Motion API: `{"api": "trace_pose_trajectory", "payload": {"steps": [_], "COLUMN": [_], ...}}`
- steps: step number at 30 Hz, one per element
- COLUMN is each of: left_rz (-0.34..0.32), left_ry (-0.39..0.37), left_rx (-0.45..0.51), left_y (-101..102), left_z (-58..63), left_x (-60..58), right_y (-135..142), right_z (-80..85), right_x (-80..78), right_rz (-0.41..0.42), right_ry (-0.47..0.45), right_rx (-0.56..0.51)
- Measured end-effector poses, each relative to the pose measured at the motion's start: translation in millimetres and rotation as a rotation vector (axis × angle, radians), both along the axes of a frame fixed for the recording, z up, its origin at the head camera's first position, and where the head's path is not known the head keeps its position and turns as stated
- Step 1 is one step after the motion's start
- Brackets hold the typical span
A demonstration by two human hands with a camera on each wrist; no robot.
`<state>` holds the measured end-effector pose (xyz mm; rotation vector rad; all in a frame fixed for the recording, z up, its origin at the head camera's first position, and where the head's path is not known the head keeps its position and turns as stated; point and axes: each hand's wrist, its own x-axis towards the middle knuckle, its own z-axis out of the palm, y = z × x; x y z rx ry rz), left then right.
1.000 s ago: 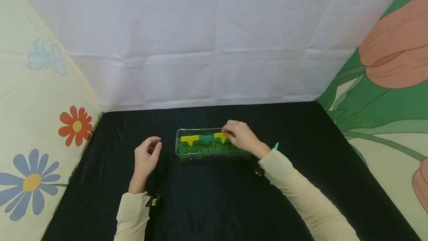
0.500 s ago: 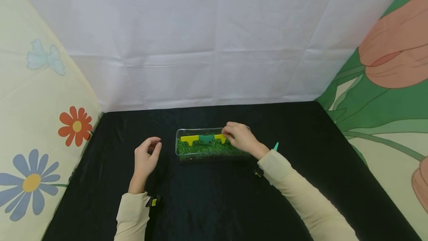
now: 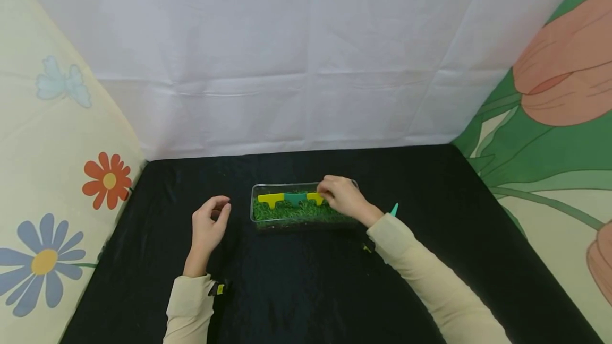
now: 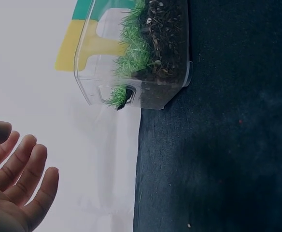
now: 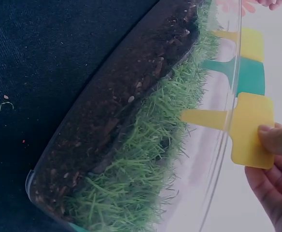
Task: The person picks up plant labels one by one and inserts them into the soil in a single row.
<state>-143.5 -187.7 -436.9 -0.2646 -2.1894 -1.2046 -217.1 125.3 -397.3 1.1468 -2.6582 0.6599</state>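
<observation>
A clear plastic box (image 3: 255, 203) holds dark soil (image 5: 117, 96) and green grass (image 3: 287, 211). My right hand (image 3: 343, 195) pinches the head of a yellow T-shaped plant label (image 5: 252, 133) between thumb and fingers; its stem stands in the grass. To the left in the head view, a green plant label (image 3: 295, 198) and another yellow plant label (image 3: 270, 199) stand in line with it. Left of the box, my left hand (image 3: 209, 227) hovers apart from it, fingers loosely bent, holding nothing. In the left wrist view that hand's fingers (image 4: 27, 169) are relaxed.
Black cloth (image 3: 296, 285) covers the table under the box. Beside the right sleeve, a teal pointed tip (image 3: 394, 209) shows; the sleeve may hide the rest. A white cloth (image 3: 287, 68) hangs behind, with flower-printed cloths at both sides.
My right hand has sunk slightly with the yellow plant label, whose head now sits level with the green one. The left hand has stayed in place.
</observation>
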Motion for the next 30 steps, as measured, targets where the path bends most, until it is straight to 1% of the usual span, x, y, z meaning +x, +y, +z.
{"api": "trace_pose_trajectory", "payload": {"steps": [6, 12, 17, 23, 30], "left_rz": [0.005, 0.008, 0.013, 0.009, 0.008], "left_ry": [0.003, -0.006, -0.014, -0.002, -0.001], "left_rx": [0.000, -0.001, 0.000, -0.001, -0.005], "left_y": [-0.5, -1.2, -2.0, -2.8, -3.2], "left_z": [-0.6, -0.7, -0.8, 0.0, 0.0], "left_x": [-0.6, -0.7, -0.1, 0.5, 0.7], "right_y": [0.1, 0.5, 0.5, 0.7, 3.0], "right_z": [-1.4, -4.3, -6.5, -6.6, -6.9], "right_x": [-1.5, -2.3, -2.9, -3.7, -4.3], "right_rz": [-0.016, -0.011, -0.018, -0.020, -0.022], "right_ry": [-0.021, -0.045, -0.050, -0.037, -0.052], "right_rx": [-0.005, 0.003, 0.006, -0.004, -0.008]}}
